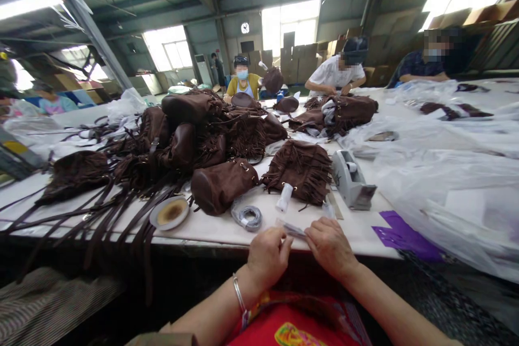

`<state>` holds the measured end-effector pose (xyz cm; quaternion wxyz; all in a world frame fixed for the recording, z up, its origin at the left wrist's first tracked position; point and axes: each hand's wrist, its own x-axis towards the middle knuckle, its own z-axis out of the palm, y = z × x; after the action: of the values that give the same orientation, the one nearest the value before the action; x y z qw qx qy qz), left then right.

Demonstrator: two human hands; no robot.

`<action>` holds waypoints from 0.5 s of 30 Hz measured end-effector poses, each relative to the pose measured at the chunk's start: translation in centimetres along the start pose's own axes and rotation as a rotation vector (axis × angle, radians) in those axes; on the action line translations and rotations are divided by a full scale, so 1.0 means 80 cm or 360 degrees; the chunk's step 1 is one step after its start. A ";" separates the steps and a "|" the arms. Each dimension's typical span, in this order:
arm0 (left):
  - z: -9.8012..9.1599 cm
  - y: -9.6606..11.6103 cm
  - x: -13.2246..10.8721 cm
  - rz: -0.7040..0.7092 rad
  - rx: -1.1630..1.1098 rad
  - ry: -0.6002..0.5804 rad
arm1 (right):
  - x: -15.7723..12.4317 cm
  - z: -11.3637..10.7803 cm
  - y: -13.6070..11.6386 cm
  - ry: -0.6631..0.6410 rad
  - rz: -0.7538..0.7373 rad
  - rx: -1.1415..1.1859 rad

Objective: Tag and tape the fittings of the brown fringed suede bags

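My left hand (266, 255) and my right hand (330, 246) meet at the near edge of the white table (227, 224). Both pinch a small clear plastic packet (291, 228) held between them, fingers closed on it. Just beyond lie a coil of grey cord in a plastic bag (248, 217) and a small white paper roll (284, 197). A brown fringed bag (300, 168) and a round brown suede bag (221, 184) sit further back.
A heap of brown fringed bags (182, 135) with long straps fills the table's left. A grey tape dispenser (351, 179), clear plastic sheets (446, 173), purple paper (401, 235) lie right. A tape roll (170, 212) sits near left. Other people work across the table.
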<state>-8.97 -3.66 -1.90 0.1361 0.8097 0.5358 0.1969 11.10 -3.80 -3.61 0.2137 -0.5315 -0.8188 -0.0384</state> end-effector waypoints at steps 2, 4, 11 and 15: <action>0.009 0.008 0.004 -0.0188 -0.0110 -0.0138 | -0.002 0.003 -0.002 0.0027 -0.0046 0.0030; 0.014 0.015 0.018 -0.0301 -0.0072 -0.0228 | -0.005 0.008 -0.003 0.0047 -0.0120 0.0078; 0.008 0.039 0.063 -0.0428 0.0270 -0.0518 | -0.014 0.009 0.019 -0.0121 -0.0303 0.0380; 0.011 0.046 0.068 -0.0370 0.0252 -0.0553 | 0.004 -0.009 0.041 -0.0124 -0.0231 0.0744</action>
<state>-3.65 -0.14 -0.16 0.1840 0.7725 0.6078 -0.0052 14.10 -2.34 -3.41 0.2960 -0.4084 -0.8490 0.1574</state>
